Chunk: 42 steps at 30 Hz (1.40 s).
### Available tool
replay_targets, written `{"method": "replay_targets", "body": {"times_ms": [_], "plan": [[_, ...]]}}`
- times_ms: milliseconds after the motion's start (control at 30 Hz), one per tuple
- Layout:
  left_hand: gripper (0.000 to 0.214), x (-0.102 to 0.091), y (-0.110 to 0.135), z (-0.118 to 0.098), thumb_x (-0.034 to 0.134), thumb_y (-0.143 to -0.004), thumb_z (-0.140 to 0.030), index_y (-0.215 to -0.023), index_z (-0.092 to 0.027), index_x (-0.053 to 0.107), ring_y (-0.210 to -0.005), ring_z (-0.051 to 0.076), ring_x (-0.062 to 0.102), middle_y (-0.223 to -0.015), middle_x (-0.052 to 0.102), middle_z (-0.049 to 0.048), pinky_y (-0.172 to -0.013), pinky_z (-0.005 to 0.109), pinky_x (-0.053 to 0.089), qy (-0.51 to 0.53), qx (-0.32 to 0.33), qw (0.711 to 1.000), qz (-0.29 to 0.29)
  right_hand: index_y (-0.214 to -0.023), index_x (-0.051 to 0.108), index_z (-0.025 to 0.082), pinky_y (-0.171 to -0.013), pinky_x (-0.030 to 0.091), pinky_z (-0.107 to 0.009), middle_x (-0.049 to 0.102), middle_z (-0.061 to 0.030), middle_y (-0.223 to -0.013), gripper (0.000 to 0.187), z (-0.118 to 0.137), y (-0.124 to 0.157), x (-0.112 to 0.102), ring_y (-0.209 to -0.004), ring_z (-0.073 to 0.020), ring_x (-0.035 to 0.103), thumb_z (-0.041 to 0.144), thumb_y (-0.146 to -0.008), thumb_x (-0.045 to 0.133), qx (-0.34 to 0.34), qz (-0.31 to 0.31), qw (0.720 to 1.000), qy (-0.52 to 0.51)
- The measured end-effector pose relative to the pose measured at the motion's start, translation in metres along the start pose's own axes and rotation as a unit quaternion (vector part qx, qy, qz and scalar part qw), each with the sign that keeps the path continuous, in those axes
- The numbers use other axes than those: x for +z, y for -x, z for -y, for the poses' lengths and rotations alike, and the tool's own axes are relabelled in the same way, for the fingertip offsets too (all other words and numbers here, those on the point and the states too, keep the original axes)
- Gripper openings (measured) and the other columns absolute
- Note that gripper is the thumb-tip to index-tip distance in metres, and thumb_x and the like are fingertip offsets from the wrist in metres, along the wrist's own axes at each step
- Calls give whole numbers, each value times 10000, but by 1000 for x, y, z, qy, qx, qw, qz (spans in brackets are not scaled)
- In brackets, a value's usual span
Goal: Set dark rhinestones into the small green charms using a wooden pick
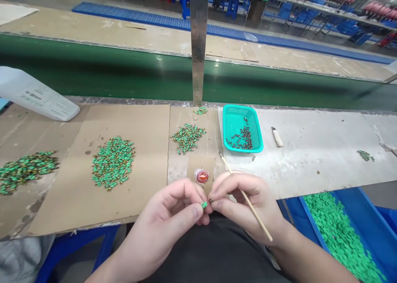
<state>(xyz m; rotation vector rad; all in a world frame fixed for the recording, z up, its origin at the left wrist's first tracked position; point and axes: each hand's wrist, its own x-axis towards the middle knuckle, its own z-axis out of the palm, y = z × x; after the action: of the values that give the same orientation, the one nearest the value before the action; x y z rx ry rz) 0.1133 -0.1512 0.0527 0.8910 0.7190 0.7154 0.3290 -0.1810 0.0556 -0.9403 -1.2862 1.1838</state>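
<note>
My left hand [169, 219] pinches a small green part [204, 205] between thumb and fingertips. My right hand [245, 204] grips a thin wooden stick [237, 181], and its pointed end rises toward the bench. The right fingertips sit just beside the green part. Behind the hands, a round dab of red-orange paste [202, 176] lies in a clear holder on a cardboard scrap. Three heaps of small green-and-gold parts [113, 162] lie on cardboard to the left, with a smaller heap [187, 138] nearest the hands.
A turquoise plastic basket [242, 128] holds dark parts. A blue bin [338, 233] of flat green pieces stands at lower right. A utility knife [277, 137] lies on the bench. A white plastic container [34, 95] sits at left. A metal post [198, 39] and green conveyor belt [93, 64] stand beyond.
</note>
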Motion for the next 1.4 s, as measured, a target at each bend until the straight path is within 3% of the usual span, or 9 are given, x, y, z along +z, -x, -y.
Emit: {"method": "replay_targets", "body": {"times_ms": [167,433,667,833,1000,1133,1233,1400], "plan": [[295,-1,1,-1,960,-984,-464,-830,-240,844,-753,175,725,-798,780,30,-749,237,625,-25,-2,1000,-11,-984,899,270,-933,719,-411,881,-31,-918,89,-2,-1,-1,-807,-201,843,195,-1032,896,-17,14,1000,0],[291,-2,1,-3,930,-1003,-457,-831,-243,834,-757,187,724,-812,799,37,-728,245,601,-64,5,998,-6,-1002,873,256,-850,712,-345,873,-28,-929,167,2,-2,-4,-800,-183,842,95,-1030,837,-54,43,996,64],[224,-7,7,-2,818,-1076,-345,-867,-266,800,-781,172,703,-830,773,3,-733,223,584,-161,7,987,-18,-1081,825,223,-864,689,-290,869,-43,-982,159,8,-1,-9,-869,-164,823,75,-1093,769,-123,83,973,178],[249,-10,11,-2,753,-1134,-374,-905,-279,781,-796,168,695,-855,758,-4,-745,220,590,-203,21,979,-9,-1089,807,216,-826,677,-272,863,-58,-998,152,4,-2,-8,-883,-165,815,83,-1119,741,-140,95,968,184],[252,-9,10,-2,763,-1122,-382,-895,-278,788,-779,180,714,-834,767,6,-721,236,600,-218,32,975,-20,-1095,833,229,-828,677,-304,866,-52,-976,146,1,-3,-9,-868,-182,823,98,-1095,770,-114,93,976,162],[216,-6,9,-5,784,-1097,-329,-885,-293,790,-758,178,734,-838,783,-4,-701,234,604,-236,66,969,-40,-1028,864,224,-796,674,-276,866,-27,-902,141,3,0,-9,-809,-174,823,90,-988,843,-26,28,993,113],[197,-5,12,-6,761,-1107,-284,-912,-309,783,-792,177,755,-882,795,-15,-722,231,611,-263,98,959,-35,-941,866,216,-735,652,-244,856,-26,-861,97,5,2,-7,-766,-163,805,130,-981,852,19,26,995,92],[193,-12,18,0,662,-1165,-197,-1070,-349,732,-938,152,766,-1025,789,-38,-843,203,591,-337,150,929,-1,-919,852,206,-745,620,-235,806,-13,-832,102,6,3,-3,-758,-148,758,131,-988,854,15,22,993,115]]}}
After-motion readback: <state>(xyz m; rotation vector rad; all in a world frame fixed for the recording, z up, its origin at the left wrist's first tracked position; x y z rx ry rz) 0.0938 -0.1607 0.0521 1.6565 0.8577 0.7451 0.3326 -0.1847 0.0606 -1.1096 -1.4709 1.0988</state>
